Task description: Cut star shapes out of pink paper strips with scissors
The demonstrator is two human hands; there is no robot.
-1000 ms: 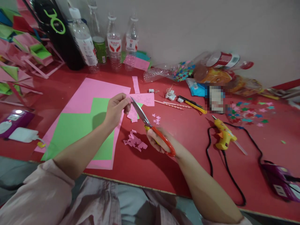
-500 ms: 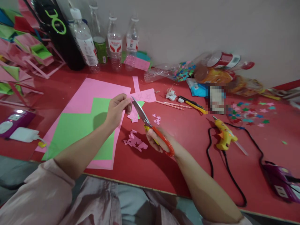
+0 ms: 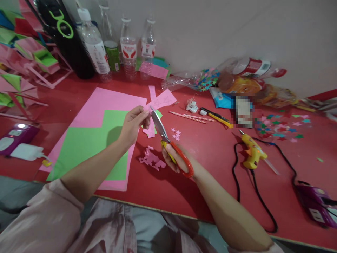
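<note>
Between the thumb and fingers of my left hand (image 3: 135, 125) is one end of a pink paper strip (image 3: 165, 99) with star outlines drawn on it. My right hand (image 3: 171, 158) grips scissors (image 3: 181, 158) with one red and one yellow handle. The blade tips touch or nearly touch the strip beside my left fingertips. Small pink paper stars (image 3: 176, 134) lie just right of the blades. Below them is a pile of pink paper scraps (image 3: 152, 159). Under my left forearm are a green sheet (image 3: 86, 151) and a larger pink sheet (image 3: 105, 98).
A yellow glue gun (image 3: 252, 151) with a black cord lies at the right, near a purple power socket (image 3: 316, 203). Several bottles (image 3: 129, 49) and a black flask (image 3: 71, 42) stand along the wall. Folded paper models (image 3: 37, 56) fill the left. Coloured stars (image 3: 284, 128) lie at right.
The strip's far end has swung upward and turned in my left hand. My left hand has shifted slightly right. The scissors have turned a little, with their handles slightly lower left.
</note>
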